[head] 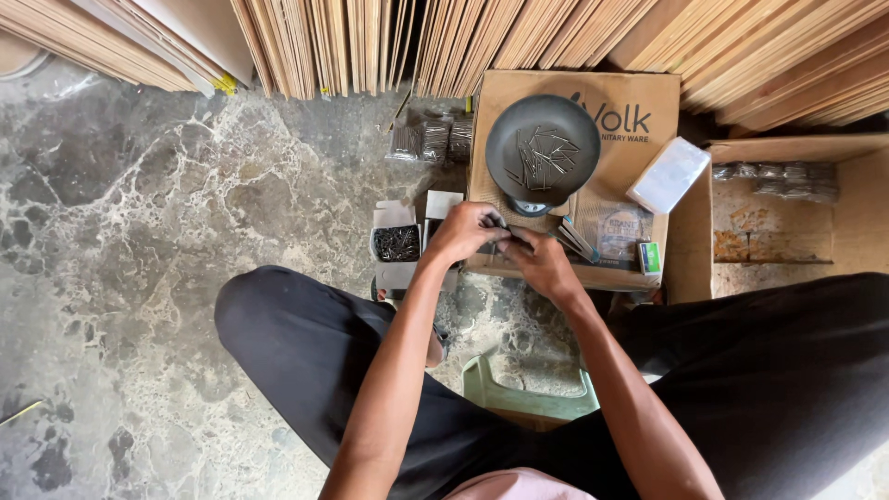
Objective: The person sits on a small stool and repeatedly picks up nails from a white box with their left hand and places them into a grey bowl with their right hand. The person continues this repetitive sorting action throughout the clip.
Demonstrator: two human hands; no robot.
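My left hand (466,231) and my right hand (540,262) meet over the front edge of a brown cardboard box (619,102). Both pinch a small dark item between the fingertips (505,243); what it is I cannot tell. Just beyond the hands stands a dark round pan (543,148) on a small scale, holding a heap of thin nails. An open little white box of dark nails (397,243) lies on the floor left of my left hand.
Small clear bags of nails (433,141) lie behind the white box. A white packet (669,174) and a small green-edged box (649,257) rest on the cardboard box. An open carton (796,199) stands at right. Plywood sheets (370,42) line the back. A green stool (528,393) is under me.
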